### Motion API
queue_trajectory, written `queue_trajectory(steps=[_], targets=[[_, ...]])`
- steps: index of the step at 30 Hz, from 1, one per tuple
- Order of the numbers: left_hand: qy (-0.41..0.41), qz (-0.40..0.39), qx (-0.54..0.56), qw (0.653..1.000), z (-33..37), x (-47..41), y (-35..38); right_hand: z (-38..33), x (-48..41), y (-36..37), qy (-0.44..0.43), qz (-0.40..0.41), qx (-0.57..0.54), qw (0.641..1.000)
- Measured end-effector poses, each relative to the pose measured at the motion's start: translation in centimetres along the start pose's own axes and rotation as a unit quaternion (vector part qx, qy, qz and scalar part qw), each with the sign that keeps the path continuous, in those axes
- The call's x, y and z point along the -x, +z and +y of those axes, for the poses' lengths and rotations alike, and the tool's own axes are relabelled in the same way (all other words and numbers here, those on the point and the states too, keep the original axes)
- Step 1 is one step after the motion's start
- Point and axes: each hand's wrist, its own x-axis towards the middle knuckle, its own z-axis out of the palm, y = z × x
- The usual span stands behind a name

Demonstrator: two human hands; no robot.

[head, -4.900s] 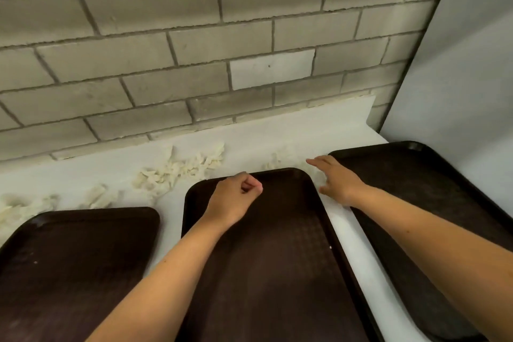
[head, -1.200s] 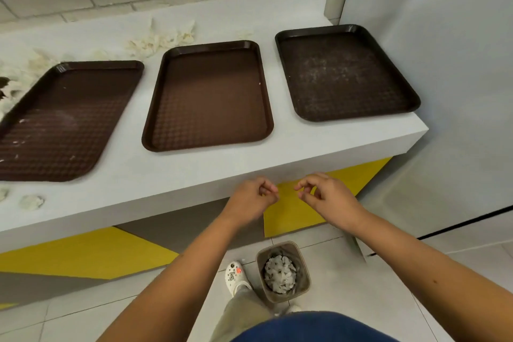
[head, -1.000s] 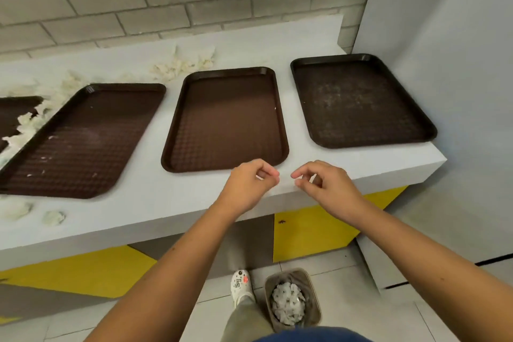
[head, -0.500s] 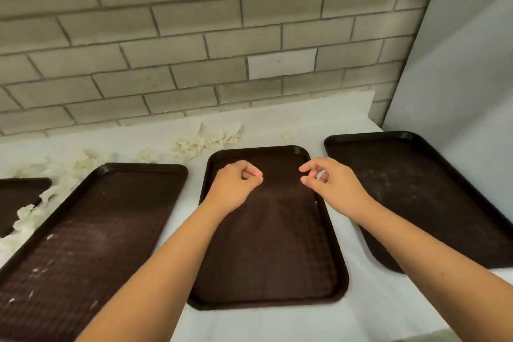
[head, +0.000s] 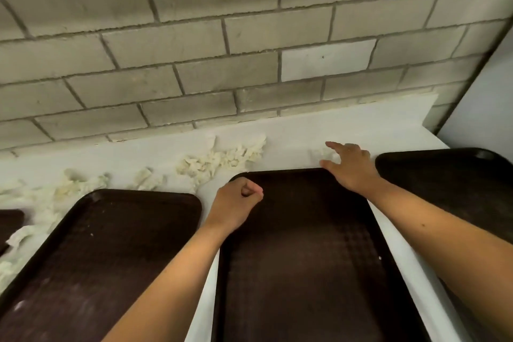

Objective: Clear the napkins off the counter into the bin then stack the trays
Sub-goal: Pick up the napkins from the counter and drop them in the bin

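Note:
Three dark brown trays lie side by side on the white counter (head: 361, 122): a left tray (head: 105, 247), a middle tray (head: 305, 258) and a right tray (head: 449, 180). Crumpled white napkins (head: 222, 159) are strewn along the back of the counter toward the left. A small napkin scrap (head: 323, 154) lies behind the middle tray. My right hand (head: 351, 166) reaches over the tray's far edge with fingers spread, fingertips at that scrap. My left hand (head: 236, 204) hovers as a closed fist over the middle tray's far left corner. The bin is out of view.
A grey brick wall (head: 222, 50) rises right behind the counter. A pale wall (head: 483, 108) closes off the right end. The corner of a fourth tray (head: 9, 221) shows at the far left, with more napkin pieces (head: 20, 239) beside it.
I have turned from the bin on the floor back up to the counter. My right hand has opened and stretched forward past the middle tray to the napkin scrap. My left fist stays closed.

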Motion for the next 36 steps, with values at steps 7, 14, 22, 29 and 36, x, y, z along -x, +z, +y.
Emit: queue_trajectory(steps=[7,14,22,29,36], targets=[[0.001,0.054,0.021,0.998,-1.4,-3.4,0.5,-0.3,-3.3,2.3,0.039,-0.052,0.051,0.997],[0.074,0.126,-0.133,0.980,-0.5,-8.8,1.1,-0.6,-5.0,2.6,-0.007,0.021,0.056,0.998],[0.058,0.054,-0.451,0.889,1.5,-13.9,3.4,-1.4,-4.5,3.0,-0.072,0.086,-0.030,0.993],[0.122,0.061,-0.429,0.893,1.2,-14.8,3.6,-2.0,-3.3,2.5,-0.088,0.116,-0.069,0.987],[0.128,0.088,0.139,0.978,4.2,-11.5,-0.1,-2.9,-0.6,1.3,-0.038,0.112,-0.275,0.954]])
